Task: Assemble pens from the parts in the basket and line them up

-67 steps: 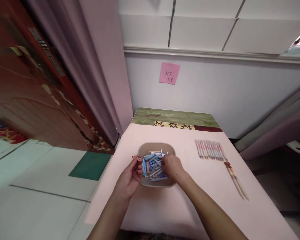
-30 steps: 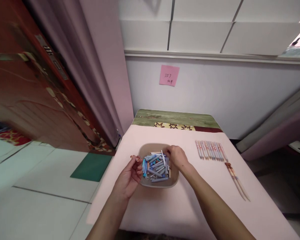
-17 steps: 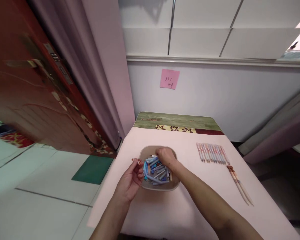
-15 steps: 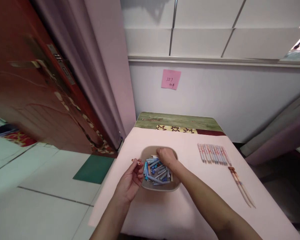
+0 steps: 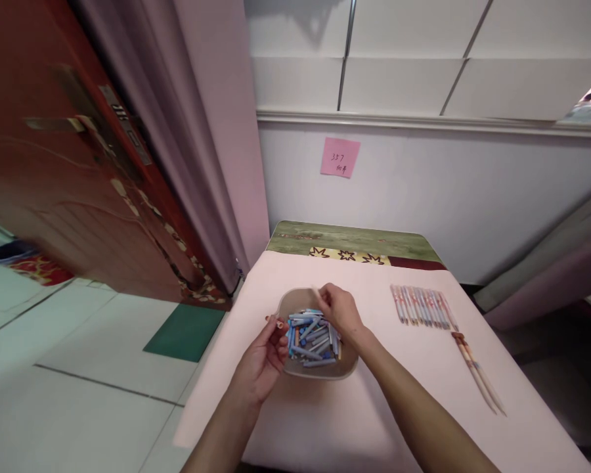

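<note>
A beige bin [image 5: 320, 376] on the pink-covered table holds a jumble of pen parts [image 5: 309, 355], mostly blue and grey slim pieces. My left hand [image 5: 260, 368] is at the bin's left rim, pinching a short orange-brown pen cap [image 5: 277, 322] between thumb and finger, its round end facing right. Over the bin's far right side, my right hand [image 5: 342, 310] is closed, with a thin pale stick-like piece [image 5: 316, 290] poking out from its fingertips. That piece is blurred, so its exact kind is unclear.
A row of capped pens [image 5: 421, 307] lies side by side at the table's right. Nearer me are two long tapered sticks with brown tops [image 5: 475, 368]. A pink note [image 5: 340, 157] is on the wall behind. A red door [image 5: 79, 197] stands left.
My right hand has come up out of the bin and slightly right, now showing a pale thin piece. My left hand keeps the cap almost in place.
</note>
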Demonstrator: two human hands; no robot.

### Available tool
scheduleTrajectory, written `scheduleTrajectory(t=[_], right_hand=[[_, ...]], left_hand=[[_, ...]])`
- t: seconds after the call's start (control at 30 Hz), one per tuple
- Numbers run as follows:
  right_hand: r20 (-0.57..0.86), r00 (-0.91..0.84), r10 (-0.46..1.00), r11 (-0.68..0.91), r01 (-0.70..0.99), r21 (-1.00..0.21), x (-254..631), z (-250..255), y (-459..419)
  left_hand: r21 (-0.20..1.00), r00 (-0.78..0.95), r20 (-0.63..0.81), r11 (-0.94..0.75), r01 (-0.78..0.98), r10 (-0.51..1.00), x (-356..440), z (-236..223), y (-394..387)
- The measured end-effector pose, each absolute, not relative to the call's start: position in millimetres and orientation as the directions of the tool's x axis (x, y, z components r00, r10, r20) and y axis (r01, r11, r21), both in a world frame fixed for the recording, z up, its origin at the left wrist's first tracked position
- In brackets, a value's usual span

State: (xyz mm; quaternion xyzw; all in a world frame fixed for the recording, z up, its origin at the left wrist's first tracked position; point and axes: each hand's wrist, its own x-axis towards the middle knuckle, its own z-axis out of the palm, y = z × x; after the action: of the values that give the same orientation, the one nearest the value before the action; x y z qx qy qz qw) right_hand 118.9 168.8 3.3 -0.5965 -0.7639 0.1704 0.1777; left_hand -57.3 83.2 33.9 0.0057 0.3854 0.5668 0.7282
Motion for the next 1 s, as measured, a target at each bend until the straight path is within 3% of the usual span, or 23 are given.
scheduleTrajectory(t=[0.07,0.13,0.2,0.3,0.43,0.53,0.63,0.73,0.8,0.87,0.93,1.0], right_hand=[[0.127,-0.145,0.981,0.189,0.59,-0.785,122.6,5.4,156.6],[0.117,-0.087,0.989,0.134,0.223,-0.966,123.4,5.0,142.8],[0.086,-0.067,0.994,0.087,0.01,-0.996,122.8,3.5,129.8],[0.086,-0.029,0.996,0.083,-0.082,-0.993,121.9,1.8,115.2],[0.259,0.004,0.966,0.257,0.1,-0.961,121.5,2.6,103.7],[0.377,-0.12,0.919,0.394,0.223,-0.891,124.6,4.8,100.8],[0.393,-0.211,0.895,0.439,0.263,-0.859,138.7,7.9,108.4],[0.334,-0.046,0.942,0.318,0.449,-0.835,159.7,12.6,125.3],[0.251,0.009,0.968,0.173,0.7,-0.693,167.7,15.5,135.8],[0.123,-0.037,0.992,0.091,0.874,-0.477,165.4,16.0,142.6],[0.013,-0.076,0.997,0.076,0.938,-0.338,154.0,12.3,146.4],[-0.035,-0.074,0.997,0.06,0.953,-0.297,138.9,4.6,150.0]], left_hand=[[0.433,0.08,-0.586,0.395,-0.81,0.806,-52.0,31.5,83.8],[0.422,0.097,-0.627,0.442,-0.792,0.773,-44.3,28.5,84.9],[0.413,0.115,-0.648,0.475,-0.777,0.752,-35.7,25.7,85.5],[0.396,0.162,-0.64,0.503,-0.768,0.751,-24.6,23.1,84.3],[0.343,0.211,-0.619,0.502,-0.794,0.757,-16.6,21.8,81.5],[0.322,0.173,-0.593,0.429,-0.844,0.786,-17.7,20.8,82.0],[0.344,0.122,-0.581,0.379,-0.859,0.805,-26.1,21.1,84.9],[0.376,0.084,-0.555,0.34,-0.862,0.828,-37.9,25.3,88.6],[0.383,0.058,-0.543,0.308,-0.871,0.837,-44.1,29.5,90.9],[0.381,0.045,-0.541,0.292,-0.877,0.84,-47.5,32.9,92.5],[0.38,0.042,-0.544,0.29,-0.878,0.838,-48.2,34.5,93.0],[0.38,0.043,-0.546,0.293,-0.877,0.837,-47.6,34.0,92.2]])
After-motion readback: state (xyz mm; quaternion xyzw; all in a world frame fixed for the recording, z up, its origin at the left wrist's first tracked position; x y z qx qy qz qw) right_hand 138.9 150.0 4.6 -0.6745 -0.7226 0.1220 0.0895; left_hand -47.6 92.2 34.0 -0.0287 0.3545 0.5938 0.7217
